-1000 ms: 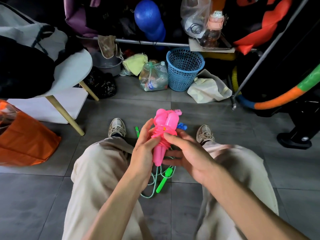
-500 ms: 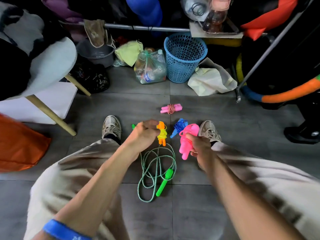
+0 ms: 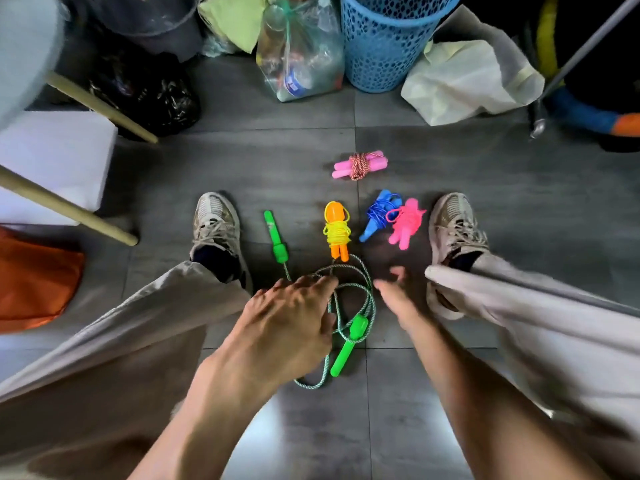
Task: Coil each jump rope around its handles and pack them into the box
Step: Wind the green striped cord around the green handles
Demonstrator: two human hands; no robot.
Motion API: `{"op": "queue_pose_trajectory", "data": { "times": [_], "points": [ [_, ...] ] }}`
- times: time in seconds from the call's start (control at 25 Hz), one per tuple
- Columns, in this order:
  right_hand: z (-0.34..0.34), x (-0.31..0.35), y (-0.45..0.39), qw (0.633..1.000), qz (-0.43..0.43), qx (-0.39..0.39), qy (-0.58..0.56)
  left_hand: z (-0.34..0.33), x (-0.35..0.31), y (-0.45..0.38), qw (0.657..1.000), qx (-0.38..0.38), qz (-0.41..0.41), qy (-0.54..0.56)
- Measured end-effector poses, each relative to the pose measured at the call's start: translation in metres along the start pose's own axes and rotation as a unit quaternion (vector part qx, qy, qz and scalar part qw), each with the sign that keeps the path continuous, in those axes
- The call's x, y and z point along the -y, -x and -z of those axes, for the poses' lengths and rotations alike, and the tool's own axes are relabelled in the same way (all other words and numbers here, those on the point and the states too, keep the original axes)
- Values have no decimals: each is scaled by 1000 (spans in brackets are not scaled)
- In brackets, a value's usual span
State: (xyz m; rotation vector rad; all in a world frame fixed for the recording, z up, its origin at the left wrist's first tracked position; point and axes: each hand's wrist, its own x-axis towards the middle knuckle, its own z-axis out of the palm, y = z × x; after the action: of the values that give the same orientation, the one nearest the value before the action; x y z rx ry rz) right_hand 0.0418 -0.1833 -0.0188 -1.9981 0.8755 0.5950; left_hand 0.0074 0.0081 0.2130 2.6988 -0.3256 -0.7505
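The loose green rope (image 3: pixel 349 299) is spread lengthwise between both empty hands, reached nearer by the open left hand (image 3: pixel 291 320) than the relaxed right hand (image 3: pixel 394 292).

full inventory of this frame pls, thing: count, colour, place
Coiled jump ropes: 4 on grey floor tiles; pale pink farthest, orange-yellow, blue, hot pink between shoes
Loose green-handled jump rope: 1, uncoiled, centre floor; other handle near the person's left shoe
Blue plastic mesh basket: 1, top
Clear plastic bag of bottles: 1, left of basket
Cream crumpled cloth: 1, top right
Black plastic bag: 1, top left
Orange bag: 1, left edge
Shoes: 2, beige
Left hand: over loose cord
Right hand: empty, blurred
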Motion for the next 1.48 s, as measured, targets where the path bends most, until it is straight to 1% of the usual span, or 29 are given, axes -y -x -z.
{"op": "queue_pose_trajectory", "data": {
  "times": [0.04, 0.12, 0.2, 0.28, 0.36, 0.44, 0.48, 0.56, 0.64, 0.8, 0.92, 0.96, 1.08, 1.12, 1.2, 1.28, 1.32, 1.4, 1.44, 1.48],
  "points": [
    [-16, -19, 2, 996, -3, 48, 77, -3, 2, 1, 1000, 13, -5, 0],
    [-45, -54, 18, 967, -6, 148, 209, -8, 7, 3, 1000, 17, -12, 1],
    [-69, -80, 41, 946, -23, 205, 251, -11, 11, 5, 1000, 6, -19, -16],
    [-87, -101, 58, 937, -8, 217, 273, -15, 12, 9, 999, 7, -27, -17],
    [-96, -108, 69, 930, 50, 214, 295, -18, 14, 12, 999, 10, -38, -12],
    [-99, -105, 72, 928, 91, 179, 314, -20, 15, 13, 999, 10, -45, -4],
    [-100, -103, 70, 935, 85, 177, 295, -22, 16, 14, 999, 8, -45, -2],
    [-97, -94, 63, 951, 30, 212, 224, -22, 19, 14, 999, 3, -43, 0],
    [-95, -88, 56, 945, 2, 242, 222, -22, 20, 15, 999, 8, -43, -2],
    [-84, -79, 60, 940, 0, 250, 233, -18, 15, 14, 998, 18, -59, -11],
    [-55, -39, 81, 941, 3, 284, 183, -11, 3, 9, 997, 3, -78, -12],
    [-43, -20, 89, 937, 3, 303, 175, -8, 0, 6, 997, 10, -75, -11],
    [1, 44, 119, 909, 61, 360, 200, -2, -6, 2, 997, 39, -70, -2],
    [17, 66, 129, 909, 87, 366, 179, 2, -9, 2, 997, 38, -66, -8],
    [57, 102, 153, 914, 120, 380, 74, 15, -17, 3, 999, 26, -45, -6],
    [95, 128, 172, 914, 175, 365, -18, 32, -27, 9, 997, -25, -32, 73],
    [112, 136, 179, 911, 202, 355, -46, 39, -31, 13, 988, -77, -32, 128],
    [143, 149, 204, 908, 249, 319, -108, 53, -38, 23, 952, -175, -36, 250],
    [149, 151, 214, 905, 277, 292, -138, 59, -42, 28, 928, -198, -35, 315],
    [155, 154, 226, 898, 310, 271, -155, 63, -45, 30, 904, -202, -30, 375]
  ]
}}
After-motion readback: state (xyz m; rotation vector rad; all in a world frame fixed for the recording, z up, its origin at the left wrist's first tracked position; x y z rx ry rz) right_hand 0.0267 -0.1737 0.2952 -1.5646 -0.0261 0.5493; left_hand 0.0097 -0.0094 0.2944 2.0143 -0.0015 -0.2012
